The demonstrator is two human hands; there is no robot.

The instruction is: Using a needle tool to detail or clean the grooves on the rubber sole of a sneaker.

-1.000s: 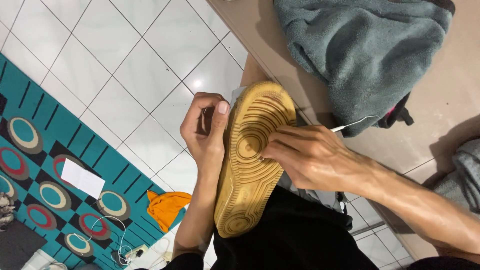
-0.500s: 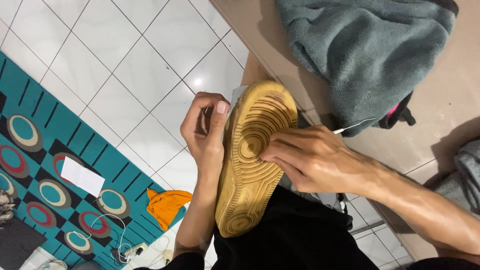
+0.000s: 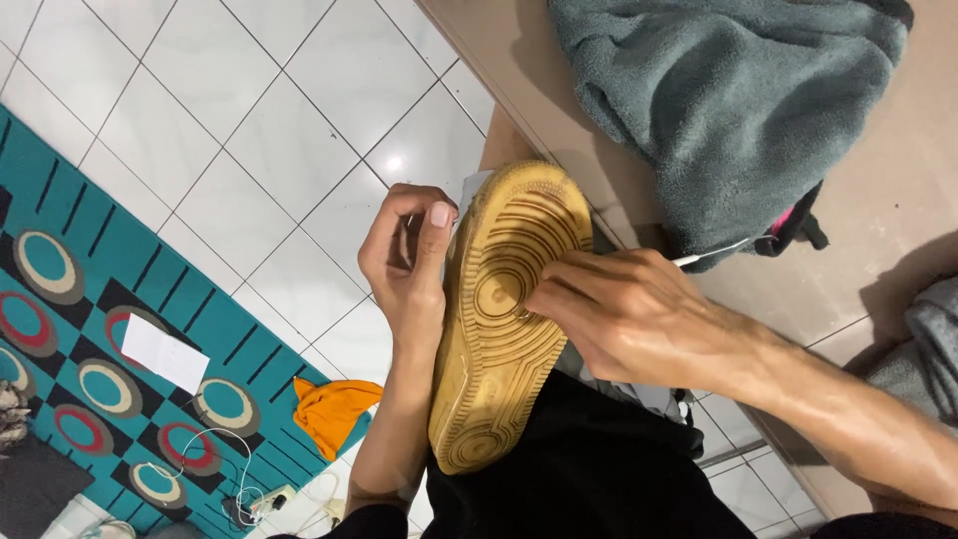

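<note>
Left hand [image 3: 404, 265] grips an upturned shoe [image 3: 504, 319], its tan grooved sole showing.

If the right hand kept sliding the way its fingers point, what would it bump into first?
The right hand points leftward, its fingertips already on the tan shoe sole. Sliding on across the sole, it would probably meet the left hand, which grips the shoe's far edge. Depth is hard to judge.

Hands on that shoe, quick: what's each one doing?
Left hand: closed, gripping the shoe by its side.
Right hand: fingers pinched at the sole; what they hold cannot be told.
</note>
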